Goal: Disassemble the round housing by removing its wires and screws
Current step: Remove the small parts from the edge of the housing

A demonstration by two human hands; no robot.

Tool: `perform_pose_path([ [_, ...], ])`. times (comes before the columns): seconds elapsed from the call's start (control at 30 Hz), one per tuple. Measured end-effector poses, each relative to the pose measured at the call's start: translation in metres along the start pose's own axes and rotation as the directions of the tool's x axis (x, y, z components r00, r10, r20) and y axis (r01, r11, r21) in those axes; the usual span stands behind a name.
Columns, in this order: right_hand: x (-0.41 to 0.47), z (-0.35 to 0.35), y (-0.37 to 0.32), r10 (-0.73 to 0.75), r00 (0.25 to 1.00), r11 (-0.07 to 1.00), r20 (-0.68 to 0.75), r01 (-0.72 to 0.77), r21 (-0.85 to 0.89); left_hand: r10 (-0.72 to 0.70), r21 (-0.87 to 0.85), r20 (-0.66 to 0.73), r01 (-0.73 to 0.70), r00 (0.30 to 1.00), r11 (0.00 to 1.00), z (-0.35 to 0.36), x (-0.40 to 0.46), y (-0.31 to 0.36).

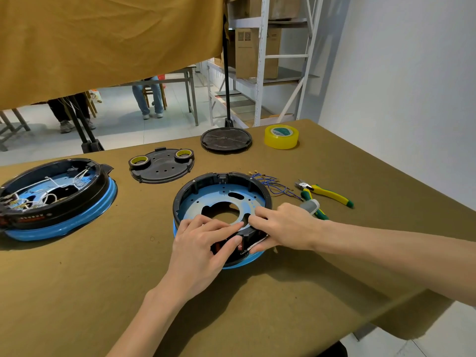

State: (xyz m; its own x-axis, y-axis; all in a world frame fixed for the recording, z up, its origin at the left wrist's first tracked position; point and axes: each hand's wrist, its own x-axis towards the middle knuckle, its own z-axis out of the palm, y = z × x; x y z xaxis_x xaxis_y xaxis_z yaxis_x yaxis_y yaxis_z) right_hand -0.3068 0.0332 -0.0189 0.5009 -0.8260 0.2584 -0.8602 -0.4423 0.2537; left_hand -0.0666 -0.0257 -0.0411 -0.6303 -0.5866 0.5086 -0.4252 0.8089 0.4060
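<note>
Both hands [206,240] seemingly at housing [221,199] near rim.

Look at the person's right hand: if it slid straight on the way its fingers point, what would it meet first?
Most likely the left hand. The right hand points left across the round housing, fingertips almost touching the left fingers; depth is uncertain.

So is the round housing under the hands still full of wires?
No: the round housing shows only its bare blue plate, and loose blue wires lie on the table beside it.
</note>
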Motion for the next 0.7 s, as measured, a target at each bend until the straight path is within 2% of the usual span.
perform_pose_path([
  [0.3, -0.006, 0.01, -0.008, 0.074, 0.993, 0.99, -0.093, -0.062, 0.125, 0.009, -0.005, -0.003, -0.01, 1.0, 1.0, 0.0, -0.001, -0.001],
  [0.47, -0.009, 0.013, -0.015, 0.139, 0.989, 0.975, -0.058, -0.126, 0.182, 0.011, -0.005, -0.012, -0.011, 1.0, 1.0, 0.001, 0.0, -0.002],
  [0.6, -0.014, 0.011, -0.019, 0.25, 0.968, 0.921, -0.007, -0.235, 0.311, 0.02, 0.01, -0.011, -0.02, 1.0, 1.0, 0.001, 0.0, -0.003],
  [0.7, -0.029, 0.009, -0.027, 0.338, 0.94, 0.88, -0.054, -0.295, 0.373, 0.019, 0.014, -0.025, -0.019, 1.0, 1.0, 0.001, 0.0, -0.002],
])
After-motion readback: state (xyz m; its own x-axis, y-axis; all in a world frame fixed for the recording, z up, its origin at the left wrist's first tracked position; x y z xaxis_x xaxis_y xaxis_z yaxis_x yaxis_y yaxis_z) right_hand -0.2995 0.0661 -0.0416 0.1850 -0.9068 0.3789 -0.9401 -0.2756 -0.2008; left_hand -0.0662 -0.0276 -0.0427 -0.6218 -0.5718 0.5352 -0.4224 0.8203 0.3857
